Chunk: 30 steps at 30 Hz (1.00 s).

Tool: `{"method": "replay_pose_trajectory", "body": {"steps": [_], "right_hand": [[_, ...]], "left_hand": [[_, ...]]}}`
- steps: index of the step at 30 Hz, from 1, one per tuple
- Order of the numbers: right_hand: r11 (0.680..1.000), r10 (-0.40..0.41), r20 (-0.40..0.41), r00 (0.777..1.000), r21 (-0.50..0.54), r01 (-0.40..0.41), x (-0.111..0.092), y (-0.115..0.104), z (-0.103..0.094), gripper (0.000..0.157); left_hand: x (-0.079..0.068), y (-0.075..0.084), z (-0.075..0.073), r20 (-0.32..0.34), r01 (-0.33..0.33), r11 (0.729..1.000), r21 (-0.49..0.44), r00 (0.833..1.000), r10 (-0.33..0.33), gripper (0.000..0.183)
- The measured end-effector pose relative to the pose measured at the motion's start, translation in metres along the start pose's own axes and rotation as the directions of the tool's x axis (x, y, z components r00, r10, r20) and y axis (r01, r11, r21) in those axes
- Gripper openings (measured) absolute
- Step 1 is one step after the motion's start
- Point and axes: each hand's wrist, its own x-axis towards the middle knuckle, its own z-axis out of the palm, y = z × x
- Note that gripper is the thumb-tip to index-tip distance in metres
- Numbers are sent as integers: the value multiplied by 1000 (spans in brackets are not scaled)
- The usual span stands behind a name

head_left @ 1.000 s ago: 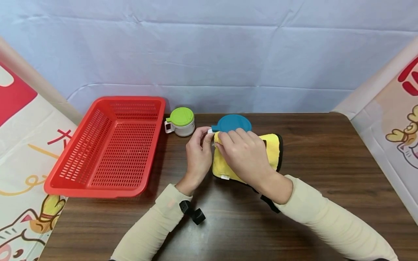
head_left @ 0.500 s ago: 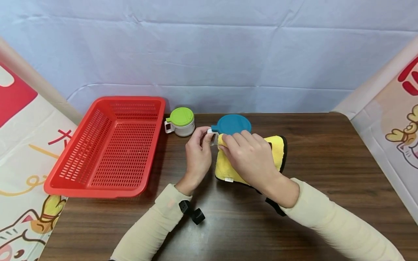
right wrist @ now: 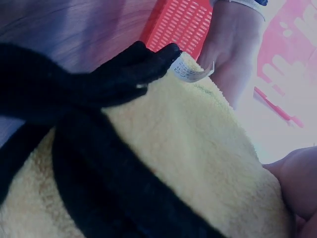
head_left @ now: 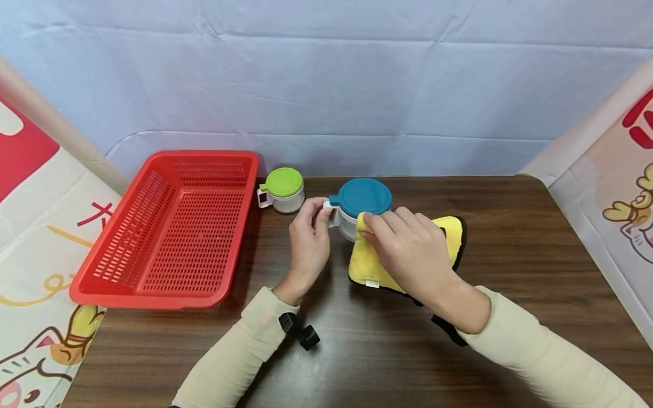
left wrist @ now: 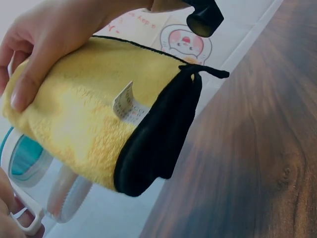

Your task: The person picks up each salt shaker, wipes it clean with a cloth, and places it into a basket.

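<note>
My left hand (head_left: 308,243) pinches the white handle of a seasoning jar (head_left: 348,226) that has a round blue lid (head_left: 365,197) and a whitish body. In the left wrist view the jar's clear wall (left wrist: 69,198) shows below a yellow cloth (left wrist: 84,124). Folded, black-edged and tagged with a small white label, this cloth is gripped by my right hand (head_left: 415,249) at the jar's front right side. The cloth covers part of the jar's body, so whether it touches the wall there cannot be made out. Cloth fills most of the right wrist view.
Left of the jar stands a smaller seasoning jar (head_left: 291,203) with a green lid and white handle. A red perforated basket (head_left: 153,301) sits further left on the brown wooden table (head_left: 510,255). A pale curtain (head_left: 326,85) hangs behind the table's back edge.
My right hand has moved right and slightly toward me with the cloth, uncovering more of the blue lid and the jar's front. My left hand has stayed on the handle.
</note>
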Motion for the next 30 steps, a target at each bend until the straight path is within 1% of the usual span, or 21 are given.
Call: {"method": "replay_pose_trajectory", "body": {"steps": [5, 9, 11, 12, 16, 19, 22, 25, 30], "right_hand": [[999, 37, 19, 999, 5, -37, -3, 5, -6, 16], [998, 58, 44, 997, -13, -57, -6, 10, -10, 14], [998, 66, 32, 997, -9, -66, -7, 13, -11, 18], [997, 71, 40, 997, -17, -70, -8, 14, -11, 18], [996, 86, 16, 996, -10, -86, -9, 20, -11, 25], [996, 91, 18, 996, -18, -90, -9, 23, -11, 24], [995, 96, 45, 994, -36, -94, -8, 26, -12, 20], [994, 107, 54, 993, -43, -105, -7, 29, -12, 18], [993, 119, 25, 993, -33, -118, -7, 32, -9, 20]], "left_hand": [[0, 0, 0, 5, 15, 1000, -1, 1000, -15, 17], [0, 1, -1, 6, 29, 1000, -4, 1000, -29, 17], [0, 1, -1, 8, 32, 999, -3, 999, -32, 17], [0, 1, -1, 8, 33, 999, -4, 999, -33, 17], [1, 0, 0, 8, 32, 999, -1, 999, -32, 17], [1, 0, 0, 6, 29, 1000, 0, 1000, -29, 17], [1, -1, 0, 2, 24, 1000, 3, 1000, -24, 17], [2, -2, 0, -1, 21, 1000, 8, 1000, -21, 16], [2, -2, -1, -1, 27, 1000, 10, 1000, -27, 16]]}}
